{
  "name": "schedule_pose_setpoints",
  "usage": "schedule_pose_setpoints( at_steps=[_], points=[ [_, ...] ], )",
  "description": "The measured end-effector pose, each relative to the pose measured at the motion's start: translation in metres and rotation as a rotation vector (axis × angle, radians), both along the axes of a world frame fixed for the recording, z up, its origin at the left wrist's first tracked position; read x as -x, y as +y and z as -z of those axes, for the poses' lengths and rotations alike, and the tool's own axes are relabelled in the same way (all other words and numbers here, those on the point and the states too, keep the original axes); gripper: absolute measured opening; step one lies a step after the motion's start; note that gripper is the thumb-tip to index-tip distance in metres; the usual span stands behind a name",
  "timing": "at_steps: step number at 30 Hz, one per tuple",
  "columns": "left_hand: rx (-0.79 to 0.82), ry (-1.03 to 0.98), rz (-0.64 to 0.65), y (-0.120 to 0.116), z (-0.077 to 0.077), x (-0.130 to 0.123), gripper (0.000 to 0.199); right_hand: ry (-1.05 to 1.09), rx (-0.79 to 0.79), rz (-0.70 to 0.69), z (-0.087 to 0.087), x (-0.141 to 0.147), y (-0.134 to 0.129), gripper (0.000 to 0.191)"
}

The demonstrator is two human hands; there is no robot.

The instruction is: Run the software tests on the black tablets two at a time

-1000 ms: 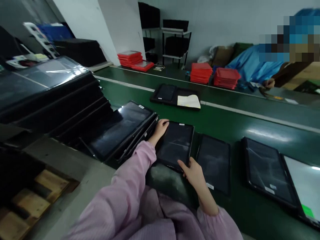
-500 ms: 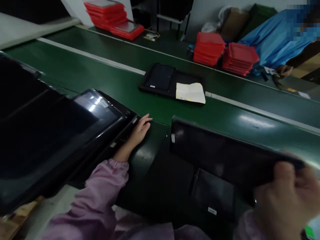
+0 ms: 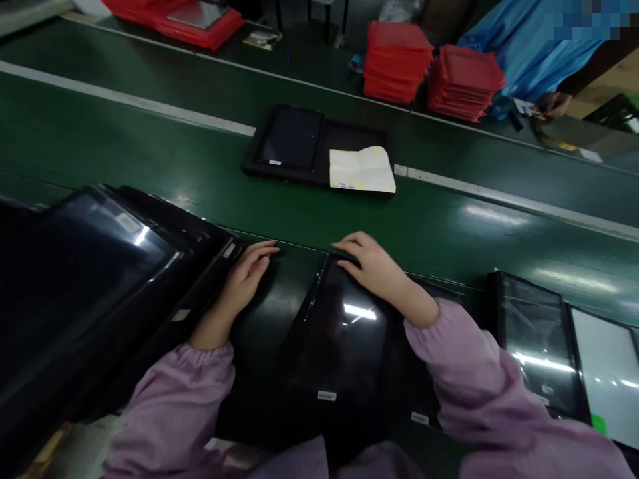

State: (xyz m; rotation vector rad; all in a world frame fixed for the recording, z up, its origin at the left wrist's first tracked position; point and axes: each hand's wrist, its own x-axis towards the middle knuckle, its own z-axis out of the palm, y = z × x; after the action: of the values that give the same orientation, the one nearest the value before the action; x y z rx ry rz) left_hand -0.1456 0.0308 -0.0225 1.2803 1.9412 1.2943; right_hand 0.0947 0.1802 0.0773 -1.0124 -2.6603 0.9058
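Observation:
My left hand (image 3: 248,276) rests at the right edge of a stack of dark glossy panels (image 3: 100,259), fingers extended and nothing held. Over the top edge of a black panel (image 3: 344,332) is my right hand (image 3: 367,263), its fingers spread and thumb apart. That panel lies flat in front of me, with a small white label near its lower edge. Beside it on the right, partly under my right forearm, is another dark panel (image 3: 419,392) with a white label.
Further back, a black tray (image 3: 319,179) holds a dark tablet-like panel (image 3: 292,136) and a creased paper (image 3: 362,169). More panels (image 3: 542,332) lie at right. Red stacks (image 3: 397,63) stand behind the green belt (image 3: 190,166), near a person in blue (image 3: 529,46).
The panel my right hand held raised at the right now lies flat in the middle, and that hand has moved left and opened. The view has shifted, showing more panels at right.

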Motion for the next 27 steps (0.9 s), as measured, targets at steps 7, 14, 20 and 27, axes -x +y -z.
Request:
schedule_pose_setpoints(
  at_steps=[7, 14, 20, 27],
  points=[
    [0.094, 0.101, 0.005, 0.011, -0.038, -0.039, 0.031, 0.013, -0.414, 0.807, 0.014, -0.193, -0.063, 0.056],
    [0.106, 0.461, 0.638, 0.058, -0.046, -0.183, 0.055, 0.018, -0.203, 1.054, 0.082, -0.209, -0.113, 0.079],
    [0.190, 0.649, 0.579, 0.092, -0.030, -0.191, 0.051, 0.072, -0.144, 1.042, 0.079, -0.207, -0.090, 0.076],
    [0.300, 0.660, 0.421, 0.095, -0.042, -0.158, 0.044, 0.034, -0.131, 1.019, 0.078, -0.206, -0.084, 0.069]
  ],
)
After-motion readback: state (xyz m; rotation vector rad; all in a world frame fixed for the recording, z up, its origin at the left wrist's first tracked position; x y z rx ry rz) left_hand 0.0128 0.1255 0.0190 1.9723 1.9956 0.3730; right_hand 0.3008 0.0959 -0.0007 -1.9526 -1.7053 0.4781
